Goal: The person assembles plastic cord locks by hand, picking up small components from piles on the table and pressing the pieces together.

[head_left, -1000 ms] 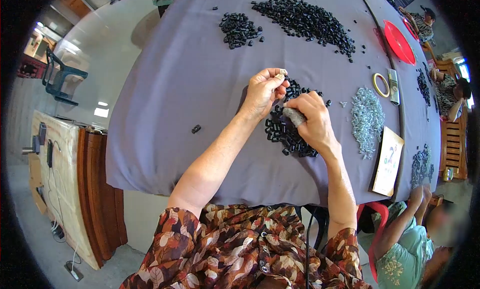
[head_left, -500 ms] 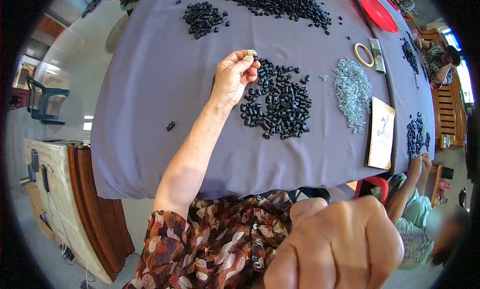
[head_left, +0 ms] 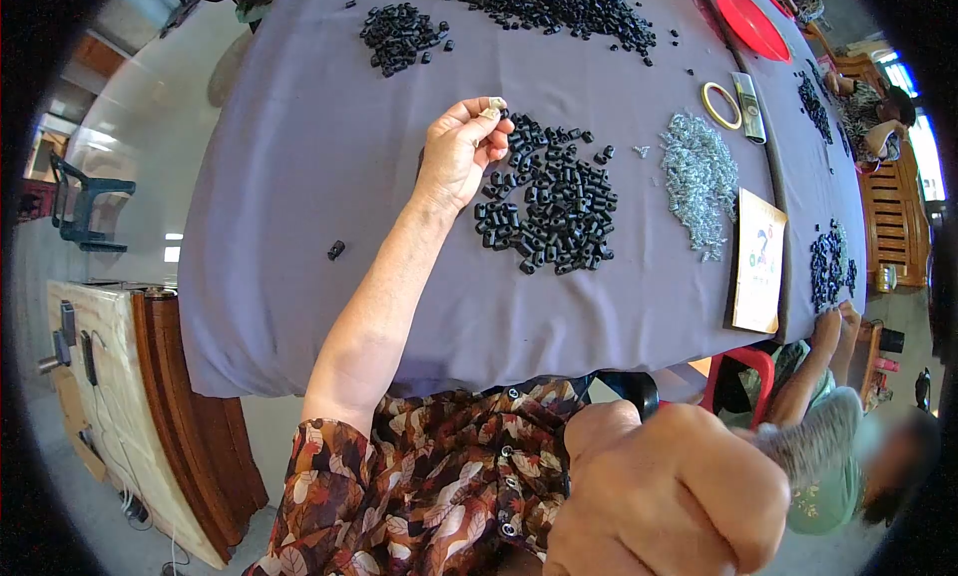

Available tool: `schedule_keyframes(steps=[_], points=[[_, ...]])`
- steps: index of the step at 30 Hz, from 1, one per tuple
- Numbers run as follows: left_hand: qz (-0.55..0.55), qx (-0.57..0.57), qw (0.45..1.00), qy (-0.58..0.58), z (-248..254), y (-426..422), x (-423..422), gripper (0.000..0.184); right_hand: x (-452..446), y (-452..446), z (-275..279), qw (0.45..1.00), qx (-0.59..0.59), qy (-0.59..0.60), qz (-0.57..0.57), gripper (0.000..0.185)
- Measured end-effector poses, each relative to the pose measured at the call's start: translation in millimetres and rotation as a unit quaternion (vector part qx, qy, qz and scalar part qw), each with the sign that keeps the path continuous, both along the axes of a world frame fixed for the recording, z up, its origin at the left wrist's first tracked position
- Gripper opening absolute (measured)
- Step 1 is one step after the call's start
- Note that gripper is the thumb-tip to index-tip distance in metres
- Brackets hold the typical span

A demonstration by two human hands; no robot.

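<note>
My left hand (head_left: 457, 157) is over the cloth, its taped fingertips pinching a small black piece (head_left: 503, 113). Just right of it lies a pile of black cylindrical pieces (head_left: 559, 202). Close to the camera, my right hand (head_left: 669, 496) is closed, and a grey fuzzy object (head_left: 813, 441) sticks out from it; what that object is cannot be made out. Further right on the cloth is a heap of small clear pieces (head_left: 699, 177). A lone black piece (head_left: 336, 249) rests left of my left forearm.
The grey cloth (head_left: 279, 327) carries more black piles (head_left: 399, 37), a tape roll (head_left: 720, 105), a printed booklet (head_left: 759, 267) and a red plate (head_left: 750, 19). Another person's hands (head_left: 838, 322) are at the right edge. A green chair (head_left: 90, 202) stands left.
My right hand has moved from the black pile down toward the camera, taking the grey object along. My left hand still pinches at its fingertips. The view has shifted, then nearly settled.
</note>
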State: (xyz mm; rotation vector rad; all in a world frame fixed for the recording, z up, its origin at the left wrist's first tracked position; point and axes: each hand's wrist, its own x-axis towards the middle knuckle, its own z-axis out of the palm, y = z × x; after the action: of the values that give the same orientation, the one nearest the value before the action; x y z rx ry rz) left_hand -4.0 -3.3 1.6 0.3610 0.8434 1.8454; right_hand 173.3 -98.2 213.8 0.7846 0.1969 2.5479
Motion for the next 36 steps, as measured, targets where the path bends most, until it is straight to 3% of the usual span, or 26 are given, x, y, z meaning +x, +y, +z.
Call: schedule_keyframes(steps=[4,16,28,36], points=[[0.000,-0.007,1.000,0.003,-1,0,-1,0.012,-9,6,-7,0.992,-0.024,0.071,0.099,0.053],[-0.004,-0.003,1.000,0.005,-2,0,-1,0.012,-10,-12,4,0.991,-0.127,0.044,0.011,0.058],[-0.006,-0.007,1.000,0.012,-1,0,0,0.012,-1,-9,10,0.989,-0.143,-0.002,-0.024,0.035],[-0.011,0.000,1.000,0.019,-1,0,-1,0.013,1,-7,13,0.988,-0.137,-0.025,-0.063,0.032]])
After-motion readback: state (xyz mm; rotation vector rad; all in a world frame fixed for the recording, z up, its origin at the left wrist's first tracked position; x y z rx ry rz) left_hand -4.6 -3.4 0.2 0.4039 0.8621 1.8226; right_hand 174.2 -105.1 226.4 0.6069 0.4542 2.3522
